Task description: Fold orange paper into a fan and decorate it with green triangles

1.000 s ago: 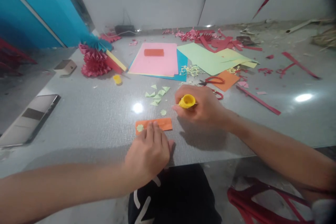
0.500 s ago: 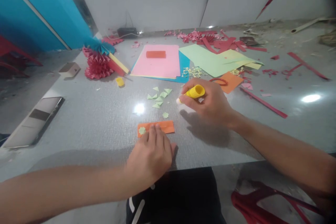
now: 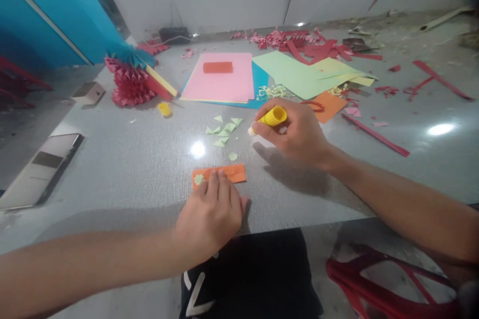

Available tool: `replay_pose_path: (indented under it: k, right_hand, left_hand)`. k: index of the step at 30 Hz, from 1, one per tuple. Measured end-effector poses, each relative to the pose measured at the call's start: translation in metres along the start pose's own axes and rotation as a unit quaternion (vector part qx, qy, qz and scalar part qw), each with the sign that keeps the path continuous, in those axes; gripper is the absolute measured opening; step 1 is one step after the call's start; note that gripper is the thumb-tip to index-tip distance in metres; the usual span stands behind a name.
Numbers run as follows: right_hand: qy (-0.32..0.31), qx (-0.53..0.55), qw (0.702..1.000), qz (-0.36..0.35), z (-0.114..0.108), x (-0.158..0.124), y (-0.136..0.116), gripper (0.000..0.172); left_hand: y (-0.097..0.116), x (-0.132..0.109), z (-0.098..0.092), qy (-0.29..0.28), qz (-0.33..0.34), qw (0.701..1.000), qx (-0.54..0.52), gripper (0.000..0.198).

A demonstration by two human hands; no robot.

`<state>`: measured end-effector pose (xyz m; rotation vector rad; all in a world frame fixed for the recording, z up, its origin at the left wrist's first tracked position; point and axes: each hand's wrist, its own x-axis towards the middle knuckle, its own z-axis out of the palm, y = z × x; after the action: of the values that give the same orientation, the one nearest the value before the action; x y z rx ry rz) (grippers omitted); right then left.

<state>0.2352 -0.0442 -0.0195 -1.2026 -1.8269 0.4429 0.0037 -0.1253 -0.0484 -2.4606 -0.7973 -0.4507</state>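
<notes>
Pressing on an orange paper strip (image 3: 220, 173), the left hand (image 3: 209, 217) lies palm-down, its fingers (image 3: 214, 184) close together and nearly straight, holding nothing, with their tips resting on the strip. Just left of those fingertips, a small pale green paper flower (image 3: 198, 179) sits on the end of the strip. A similar green cutout (image 3: 232, 156) lies on the grey table (image 3: 123, 174) just beyond the fingertips. The right hand (image 3: 295, 134) is raised above the table, its fingers (image 3: 299, 122) curled firmly around a yellow glue stick (image 3: 274, 116), whose white glue tip (image 3: 251, 131) pokes out past the fingertips. Left of those fingers lies a cluster of pale green paper triangles (image 3: 223, 130), and farther left sits a small yellow cap (image 3: 164, 109). Beyond the right fingers, a pink sheet (image 3: 217, 84) overlaps a blue sheet (image 3: 260, 79), with an orange-red paper block (image 3: 217, 67) on the pink. To the right of these are light green sheets (image 3: 295, 76), then an orange sheet (image 3: 329, 107) touched by red-handled scissors (image 3: 312, 105). Farthest from the fingers, red and pink paper scraps (image 3: 277, 39) pile up near the wall, and a folded red paper fan (image 3: 129, 82) stands at the left.
</notes>
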Motion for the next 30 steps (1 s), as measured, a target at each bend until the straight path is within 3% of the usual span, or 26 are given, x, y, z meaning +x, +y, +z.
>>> replay_pose_path:
  k: [16, 20, 25, 28, 30]
  right_hand:
    - [0.022, 0.067, 0.996, 0.050, 0.001, 0.003, 0.002, 0.023]
    - [0.036, 0.110, 0.991, 0.070, -0.002, 0.003, -0.001, 0.023]
    - [0.054, 0.174, 0.977, 0.114, -0.008, 0.010, 0.004, 0.031]
    - [0.059, 0.249, 0.957, 0.133, -0.011, 0.016, 0.011, 0.035]
    - [0.071, 0.303, 0.939, 0.147, -0.012, 0.020, 0.014, 0.029]
  left_hand:
    - [-0.031, 0.021, 0.010, 0.008, -0.030, 0.994, -0.101, 0.041]
    - [-0.044, 0.027, 0.016, -0.033, -0.107, 0.974, -0.196, 0.045]
    - [-0.055, 0.035, 0.023, -0.096, -0.250, 0.913, -0.308, 0.046]
    - [-0.057, 0.035, 0.025, -0.085, -0.266, 0.904, -0.323, 0.040]
    - [-0.057, 0.034, 0.027, -0.079, -0.262, 0.902, -0.335, 0.027]
